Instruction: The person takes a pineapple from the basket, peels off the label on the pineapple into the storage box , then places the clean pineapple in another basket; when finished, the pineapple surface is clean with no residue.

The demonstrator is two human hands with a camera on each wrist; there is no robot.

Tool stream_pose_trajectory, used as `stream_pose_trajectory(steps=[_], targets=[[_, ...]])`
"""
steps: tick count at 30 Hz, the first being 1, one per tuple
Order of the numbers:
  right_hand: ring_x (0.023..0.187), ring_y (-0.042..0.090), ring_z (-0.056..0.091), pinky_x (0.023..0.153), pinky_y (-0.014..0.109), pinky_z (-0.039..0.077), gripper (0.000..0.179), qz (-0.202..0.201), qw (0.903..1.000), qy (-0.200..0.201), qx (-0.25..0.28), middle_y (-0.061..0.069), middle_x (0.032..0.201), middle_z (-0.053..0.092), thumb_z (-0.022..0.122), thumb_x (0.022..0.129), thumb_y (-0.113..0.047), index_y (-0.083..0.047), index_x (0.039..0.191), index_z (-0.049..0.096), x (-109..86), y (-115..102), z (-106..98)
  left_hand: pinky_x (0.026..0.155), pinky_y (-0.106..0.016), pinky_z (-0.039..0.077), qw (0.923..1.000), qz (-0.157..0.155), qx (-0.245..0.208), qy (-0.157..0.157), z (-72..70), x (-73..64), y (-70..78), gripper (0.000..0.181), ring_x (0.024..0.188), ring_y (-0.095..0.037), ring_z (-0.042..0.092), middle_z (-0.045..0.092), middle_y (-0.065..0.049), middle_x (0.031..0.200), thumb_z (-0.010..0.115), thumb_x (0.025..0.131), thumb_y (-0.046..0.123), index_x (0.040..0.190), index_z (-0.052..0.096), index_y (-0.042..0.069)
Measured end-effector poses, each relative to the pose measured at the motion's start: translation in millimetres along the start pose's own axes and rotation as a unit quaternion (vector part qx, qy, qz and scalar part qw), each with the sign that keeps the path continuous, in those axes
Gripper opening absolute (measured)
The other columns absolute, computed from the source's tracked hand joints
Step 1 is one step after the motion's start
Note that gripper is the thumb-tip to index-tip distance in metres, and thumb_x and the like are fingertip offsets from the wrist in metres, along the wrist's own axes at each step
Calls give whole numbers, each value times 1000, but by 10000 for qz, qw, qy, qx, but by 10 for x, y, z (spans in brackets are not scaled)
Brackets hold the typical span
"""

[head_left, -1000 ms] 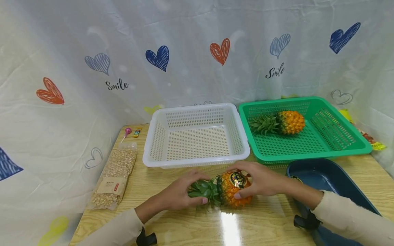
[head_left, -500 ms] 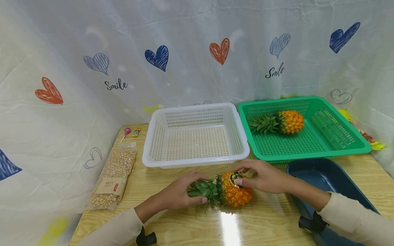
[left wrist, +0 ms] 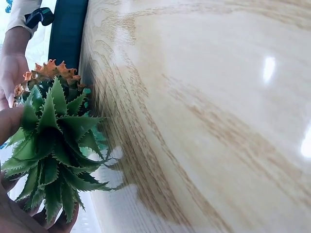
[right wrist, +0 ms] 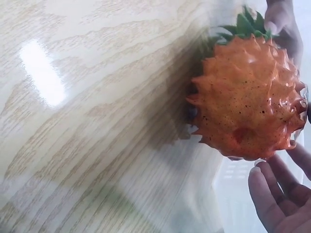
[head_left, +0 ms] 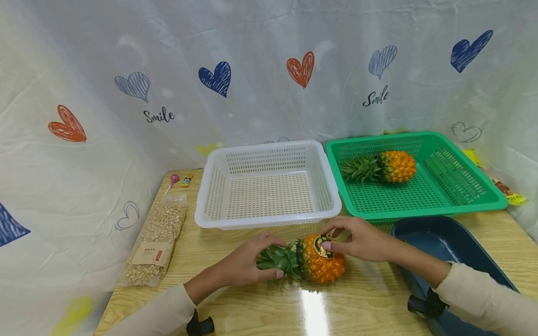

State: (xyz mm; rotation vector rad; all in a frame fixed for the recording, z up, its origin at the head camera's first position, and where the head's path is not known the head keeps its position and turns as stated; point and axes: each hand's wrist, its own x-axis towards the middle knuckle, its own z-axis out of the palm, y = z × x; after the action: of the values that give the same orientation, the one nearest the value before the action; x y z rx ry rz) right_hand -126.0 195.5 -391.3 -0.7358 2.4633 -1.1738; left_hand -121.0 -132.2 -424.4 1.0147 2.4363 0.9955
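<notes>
An orange pineapple (head_left: 323, 270) with a green crown (head_left: 279, 260) lies on its side on the wooden table, crown to the left. My left hand (head_left: 245, 261) holds the crown, thumb on the near side and fingers on the far side; the left wrist view shows its toothed leaves (left wrist: 53, 145) between them. A black and gold label (head_left: 320, 246) sits on the pineapple's upper face. On this label rests the thumb of my right hand (head_left: 365, 240), with its forefinger at the fruit's far edge. From the right wrist, the fingers (right wrist: 262, 191) appear extended beside the spiky orange base (right wrist: 248, 102).
Behind the hands stands a white slotted basket (head_left: 269, 218). The green basket (head_left: 428, 213) beside it holds a second pineapple (head_left: 397, 166). A dark blue tub (head_left: 437, 238) lies under my right forearm. At left are a bag of grains (head_left: 157, 238), a lollipop (head_left: 174, 178) and a small candy (head_left: 187, 180).
My right hand has shifted up and right, its thumb moving from the fruit's near side onto the label. The left hand and the pineapple have stayed in place.
</notes>
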Motion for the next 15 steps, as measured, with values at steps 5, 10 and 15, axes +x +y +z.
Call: stream_pose_trajectory(steps=[5,10,15], targets=[[98,13,64,75,30,58,37,46,10000,69,-5,4,117,64,71,93,-41,-15,119,68,-3,1,7,100,-46,49,10000,22,30,27,4,-2,-3,55,128,-14,50,49,8,143,69,91,54,140,51,36],[98,13,63,74,30,59,37,33,9998,174,63,5,116,63,73,92,-40,-15,119,68,-13,4,8,95,-39,51,10000,30,9,30,7,-2,3,55,120,-12,53,49,8,140,70,91,52,139,52,34],[99,15,61,73,29,59,38,13,9995,290,127,5,114,61,76,90,-39,-15,117,67,-25,-3,2,92,-36,51,10000,21,-3,20,8,-10,10,54,116,-11,53,49,9,138,70,91,52,139,52,33]])
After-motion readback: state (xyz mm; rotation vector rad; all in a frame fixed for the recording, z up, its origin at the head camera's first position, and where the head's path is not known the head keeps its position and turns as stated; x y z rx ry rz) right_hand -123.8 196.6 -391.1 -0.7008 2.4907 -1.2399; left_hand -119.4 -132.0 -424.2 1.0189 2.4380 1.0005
